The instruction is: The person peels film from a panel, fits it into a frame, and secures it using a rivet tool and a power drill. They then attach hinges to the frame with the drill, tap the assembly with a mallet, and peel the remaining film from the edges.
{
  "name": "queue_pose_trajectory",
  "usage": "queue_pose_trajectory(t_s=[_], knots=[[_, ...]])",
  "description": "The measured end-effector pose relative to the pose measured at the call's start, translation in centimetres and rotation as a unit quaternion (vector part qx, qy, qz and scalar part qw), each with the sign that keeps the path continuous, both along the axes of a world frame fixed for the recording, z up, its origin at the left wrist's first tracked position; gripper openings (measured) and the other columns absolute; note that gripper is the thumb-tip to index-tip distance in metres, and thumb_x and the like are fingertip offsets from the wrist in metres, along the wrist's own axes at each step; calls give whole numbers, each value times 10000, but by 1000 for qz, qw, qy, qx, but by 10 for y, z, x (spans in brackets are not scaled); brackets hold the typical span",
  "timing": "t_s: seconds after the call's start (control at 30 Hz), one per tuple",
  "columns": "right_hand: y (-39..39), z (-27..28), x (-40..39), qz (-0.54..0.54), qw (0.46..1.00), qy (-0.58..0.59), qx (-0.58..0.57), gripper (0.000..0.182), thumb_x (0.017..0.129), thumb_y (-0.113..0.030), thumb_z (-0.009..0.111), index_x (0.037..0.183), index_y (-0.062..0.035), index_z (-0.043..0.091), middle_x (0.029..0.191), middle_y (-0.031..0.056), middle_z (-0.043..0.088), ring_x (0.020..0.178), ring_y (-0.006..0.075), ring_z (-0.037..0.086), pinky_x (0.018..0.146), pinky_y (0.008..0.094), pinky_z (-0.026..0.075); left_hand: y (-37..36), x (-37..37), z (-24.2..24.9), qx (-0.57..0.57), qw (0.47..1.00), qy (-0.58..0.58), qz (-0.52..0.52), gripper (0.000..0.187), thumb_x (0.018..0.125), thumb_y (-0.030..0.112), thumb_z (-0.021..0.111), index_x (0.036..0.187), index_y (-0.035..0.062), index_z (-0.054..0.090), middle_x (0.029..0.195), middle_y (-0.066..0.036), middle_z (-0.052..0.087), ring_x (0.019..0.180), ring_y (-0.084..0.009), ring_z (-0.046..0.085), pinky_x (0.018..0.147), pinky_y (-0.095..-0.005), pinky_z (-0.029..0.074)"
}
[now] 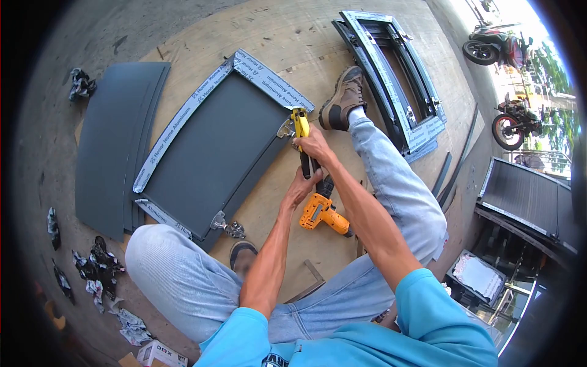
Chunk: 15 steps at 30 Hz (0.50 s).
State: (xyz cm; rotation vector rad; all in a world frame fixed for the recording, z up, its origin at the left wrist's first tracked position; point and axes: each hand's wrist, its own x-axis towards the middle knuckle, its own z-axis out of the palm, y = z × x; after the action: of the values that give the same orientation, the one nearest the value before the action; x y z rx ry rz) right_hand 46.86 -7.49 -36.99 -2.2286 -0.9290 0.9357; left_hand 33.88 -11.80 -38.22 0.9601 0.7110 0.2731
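Note:
Both hands are on a yellow and black hand tool point(301, 124) at the upper right corner of a dark panel point(205, 140) framed in film-covered strips. My right hand point(315, 147) wraps round its yellow upper part. Lower down, my left hand point(301, 186) is closed on the black lower part. Beside the tool's head, a metal hinge point(285, 129) sits on the panel's edge. Another hinge point(227, 225) is at the panel's lower corner. An orange drill point(324, 215) lies just below my hands. The tool's exact type is hard to make out.
Flat dark panels point(116, 147) lie at the left on a plywood sheet point(293, 46). Stacked frames point(397, 79) are beyond my right shoe point(344, 101). Crumpled film point(98, 266) litters the floor at lower left. Motorcycles point(498, 46) stand at the far right.

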Motion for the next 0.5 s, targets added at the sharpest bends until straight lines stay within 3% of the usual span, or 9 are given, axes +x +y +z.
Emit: queue_pose_trajectory(t_s=[0.03, 0.1, 0.13, 0.17, 0.23, 0.27, 0.33, 0.43, 0.5], knots=[[1, -6, -5, -34, 997, 60, 34, 381, 688, -161, 657, 980, 17, 491, 774, 155, 607, 719, 309, 622, 657, 392, 490, -2, 7, -7, 5, 1000, -2, -11, 544, 772, 427, 651, 1030, -27, 499, 803, -105, 576, 775, -223, 582, 681, -357, 462], [3, -5, 1, -53, 991, 120, -5, 357, 674, -151, 662, 948, 12, 503, 734, 131, 591, 654, 270, 604, 611, 361, 484, -13, 8, -23, 127, 983, 128, 36, 735, 595, 378, 768, 1073, -66, 427, 848, -100, 559, 760, -245, 578, 715, -341, 475], [3, -4, 0, -66, 981, 177, -45, 333, 660, -140, 667, 916, 6, 515, 695, 107, 574, 589, 231, 586, 565, 330, 478, -12, 12, -26, 89, 983, 159, 0, 779, 515, 303, 789, 1062, -78, 384, 884, -124, 569, 791, -260, 596, 743, -344, 485], [2, 3, -1, -74, 984, 160, -38, 296, 653, -142, 660, 876, -1, 525, 685, 99, 586, 546, 183, 583, 543, 318, 472, -10, 14, -14, 85, 982, 169, -7, 779, 515, 303, 789, 1062, -78, 384, 884, -124, 569, 791, -260, 596, 743, -344, 485], [4, 4, -1, -82, 988, 118, -55, 274, 667, -149, 617, 880, -3, 527, 688, 143, 599, 595, 267, 609, 566, 369, 471, -4, 17, 2, 97, 962, 253, -28, 713, 525, 309, 775, 1015, -48, 399, 890, -143, 581, 803, -276, 606, 719, -365, 488], [2, -4, -1, -87, 987, 124, -52, 274, 667, -149, 617, 880, -3, 527, 688, 143, 599, 595, 267, 609, 566, 369, 471, -5, 17, -5, 143, 954, 261, -36, 671, 544, 324, 761, 986, -28, 400, 870, -164, 583, 784, -300, 609, 705, -384, 488], [0, -18, -3, -93, 995, 46, -11, 260, 674, -152, 569, 885, -4, 535, 700, 204, 605, 686, 376, 611, 613, 428, 462, -3, 18, -19, 175, 946, 267, -51, 665, 556, 343, 756, 986, -19, 401, 848, -162, 584, 777, -311, 611, 700, -391, 486], [-1, -21, -7, -111, 992, 58, 13, 281, 669, -147, 535, 912, -7, 547, 744, 251, 603, 772, 457, 578, 669, 476, 442, -2, 13, -24, 210, 937, 270, -74, 650, 582, 374, 747, 992, -4, 413, 840, -168, 597, 780, -329, 616, 697, -402, 484], [0, -17, -8, -120, 991, 54, 24, 284, 669, -149, 543, 914, -7, 553, 761, 257, 606, 778, 453, 582, 678, 479, 444, 2, 16, -28, 225, 935, 264, -77, 642, 596, 386, 744, 999, 2, 425, 855, -175, 609, 791, -335, 620, 699, -405, 483]])
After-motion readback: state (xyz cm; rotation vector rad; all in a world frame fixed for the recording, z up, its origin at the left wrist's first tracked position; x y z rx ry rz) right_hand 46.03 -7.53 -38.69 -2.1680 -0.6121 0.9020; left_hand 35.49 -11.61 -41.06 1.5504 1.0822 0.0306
